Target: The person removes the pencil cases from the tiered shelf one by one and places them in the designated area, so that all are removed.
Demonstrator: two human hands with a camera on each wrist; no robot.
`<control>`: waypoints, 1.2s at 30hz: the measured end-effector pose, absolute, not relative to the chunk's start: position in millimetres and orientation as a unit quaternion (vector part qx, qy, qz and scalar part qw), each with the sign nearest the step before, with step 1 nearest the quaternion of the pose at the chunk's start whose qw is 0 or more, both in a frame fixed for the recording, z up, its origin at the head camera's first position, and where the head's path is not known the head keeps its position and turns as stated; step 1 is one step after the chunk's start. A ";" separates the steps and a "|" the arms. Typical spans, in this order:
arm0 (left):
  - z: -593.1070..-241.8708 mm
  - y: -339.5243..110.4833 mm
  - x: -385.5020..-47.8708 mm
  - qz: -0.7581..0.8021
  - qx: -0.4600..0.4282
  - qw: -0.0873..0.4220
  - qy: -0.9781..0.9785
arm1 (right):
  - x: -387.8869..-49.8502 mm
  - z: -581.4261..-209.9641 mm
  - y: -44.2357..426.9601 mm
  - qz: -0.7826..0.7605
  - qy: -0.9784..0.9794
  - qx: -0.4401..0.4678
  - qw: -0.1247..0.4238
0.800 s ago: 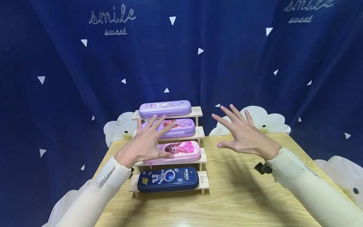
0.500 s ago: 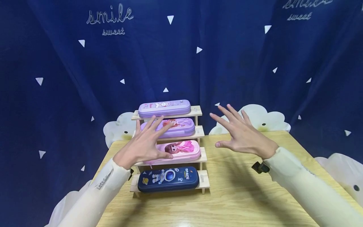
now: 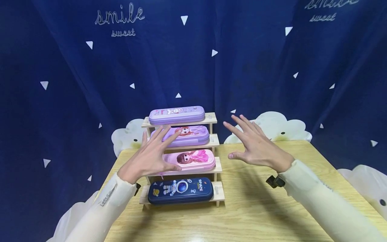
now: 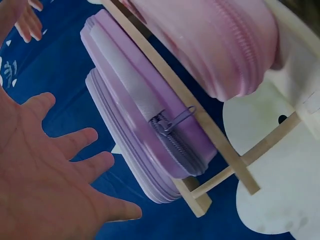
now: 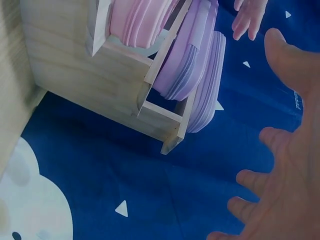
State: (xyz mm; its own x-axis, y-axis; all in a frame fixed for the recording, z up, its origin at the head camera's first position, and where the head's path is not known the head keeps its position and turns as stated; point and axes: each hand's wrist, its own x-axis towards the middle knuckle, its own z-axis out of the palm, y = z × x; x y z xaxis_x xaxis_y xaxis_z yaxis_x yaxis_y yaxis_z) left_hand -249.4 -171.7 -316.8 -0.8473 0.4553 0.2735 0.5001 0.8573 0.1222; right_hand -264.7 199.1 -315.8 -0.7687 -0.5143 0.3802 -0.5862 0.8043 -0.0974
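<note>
**Left hand [image 3: 149,157] and right hand [image 3: 261,146] both spread in the air, fingers apart**

Left: palm down, thumb out toward the right hand, fingers forward. In head view it overlaps the left part of the wooden rack [image 3: 218,193]; left wrist view shows a gap between fingers and cases. Right: same pose, right of the rack and apart from it, above the table [image 3: 232,215].

Four zip cases on the rack, one per step:
- lavender case [image 3: 178,115], top step, just past the left fingertips in head view
- purple case [image 3: 196,136], next down, partly behind the left fingers; zip pull [image 4: 176,121] at the end facing the left wrist camera
- pink case [image 3: 205,163], third step, left part behind the left thumb
- navy case [image 3: 181,191], bottom step, on the near side of the left thumb; SPACE lettering and astronaut print

Cream sleeve [image 3: 314,198] on the right arm, black clip [image 3: 275,182] under that wrist. Blue curtain [image 3: 257,64] beyond both hands, white cloud shape [image 3: 279,126] behind the right one.
</note>
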 end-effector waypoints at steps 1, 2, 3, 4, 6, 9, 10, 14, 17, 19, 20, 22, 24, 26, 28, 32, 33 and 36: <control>-317.7 -172.9 -248.9 -0.096 -0.249 0.118 -0.957 | -264.8 -316.6 198.8 0.108 -0.933 0.297 0.173; -318.5 -174.0 -248.4 -0.097 -0.248 0.119 -0.957 | -265.0 -317.4 198.4 0.111 -0.931 0.300 0.176; -319.1 -175.1 -247.9 -0.100 -0.246 0.117 -0.957 | -265.1 -318.3 197.9 0.114 -0.929 0.304 0.178; -319.7 -176.0 -247.4 -0.105 -0.244 0.116 -0.957 | -265.3 -319.1 197.5 0.117 -0.927 0.307 0.180; -320.6 -177.8 -246.4 -0.117 -0.238 0.112 -0.958 | -265.4 -320.7 196.3 0.125 -0.924 0.312 0.181; -322.4 -181.2 -244.9 -0.138 -0.229 0.110 -0.957 | -265.5 -323.1 194.5 0.142 -0.921 0.318 0.177; -323.1 -182.6 -244.5 -0.143 -0.228 0.112 -0.957 | -265.6 -323.9 193.9 0.149 -0.919 0.319 0.176; -326.2 -189.7 -243.0 -0.160 -0.225 0.128 -0.953 | -265.3 -326.9 192.5 0.174 -0.915 0.321 0.172; -328.3 -196.1 -242.3 -0.172 -0.223 0.139 -0.950 | -264.5 -328.7 191.9 0.191 -0.913 0.318 0.169; -329.6 -200.6 -242.0 -0.186 -0.219 0.141 -0.947 | -263.9 -329.9 191.2 0.203 -0.913 0.315 0.163; -330.3 -202.7 -242.0 -0.195 -0.219 0.141 -0.946 | -263.5 -330.6 190.8 0.209 -0.913 0.312 0.159; -331.7 -207.3 -240.9 -0.217 -0.214 0.134 -0.943 | -262.4 -332.0 189.8 0.224 -0.913 0.306 0.150; -333.3 -211.6 -239.4 -0.238 -0.204 0.123 -0.942 | -261.3 -333.2 188.3 0.238 -0.912 0.302 0.141; -335.7 -216.0 -238.0 -0.254 -0.192 0.114 -0.941 | -260.2 -334.9 187.1 0.250 -0.911 0.299 0.133; -338.8 -220.7 -236.8 -0.265 -0.181 0.108 -0.941 | -259.1 -336.8 185.7 0.258 -0.910 0.298 0.129; -347.5 -230.9 -235.9 -0.273 -0.171 0.112 -0.940 | -257.3 -341.8 183.4 0.270 -0.908 0.298 0.120; -350.0 -233.7 -235.4 -0.275 -0.169 0.114 -0.940 | -256.9 -343.3 182.9 0.273 -0.907 0.299 0.120; -357.4 -242.2 -233.6 -0.293 -0.166 0.128 -0.933 | -255.5 -347.6 181.6 0.282 -0.903 0.300 0.118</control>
State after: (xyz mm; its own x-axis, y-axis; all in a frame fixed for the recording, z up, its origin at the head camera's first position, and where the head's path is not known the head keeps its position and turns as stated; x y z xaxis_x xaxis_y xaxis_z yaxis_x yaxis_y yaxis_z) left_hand -233.6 -242.2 -357.4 -0.9118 0.2354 0.3364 0.3855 0.7727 0.5043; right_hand -255.5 181.6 -347.6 -0.7917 -0.4761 0.3829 -0.6094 0.6599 -0.4395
